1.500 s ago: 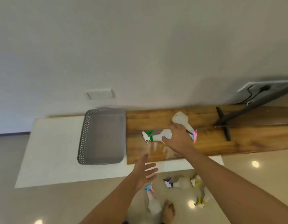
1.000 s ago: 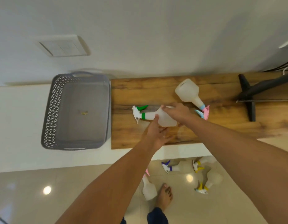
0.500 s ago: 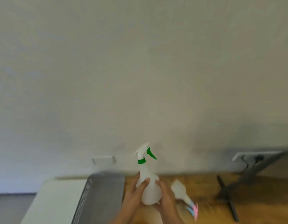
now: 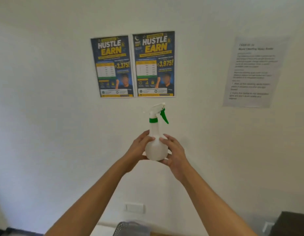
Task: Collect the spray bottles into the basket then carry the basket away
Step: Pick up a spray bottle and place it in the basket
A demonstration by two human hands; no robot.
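Observation:
A white spray bottle with a green collar and trigger [image 4: 156, 143] is held upright in front of the wall at mid-frame. My left hand [image 4: 139, 149] wraps its left side and my right hand [image 4: 174, 154] cups its right side and base. Only the far rim of the grey mesh basket [image 4: 129, 227] shows at the bottom edge, below my arms. The other spray bottles are out of view.
Two dark "Hustle & Earn" posters [image 4: 133, 65] and a white printed sheet [image 4: 253, 72] hang on the white wall. A white wall plate [image 4: 135, 208] sits low on the wall. A dark object [image 4: 291, 223] fills the bottom right corner.
Both hands lifted the green-trigger bottle off the wooden board and raised it upright. The view tilted up from the table to the wall, so the table and floor bottles dropped out of sight.

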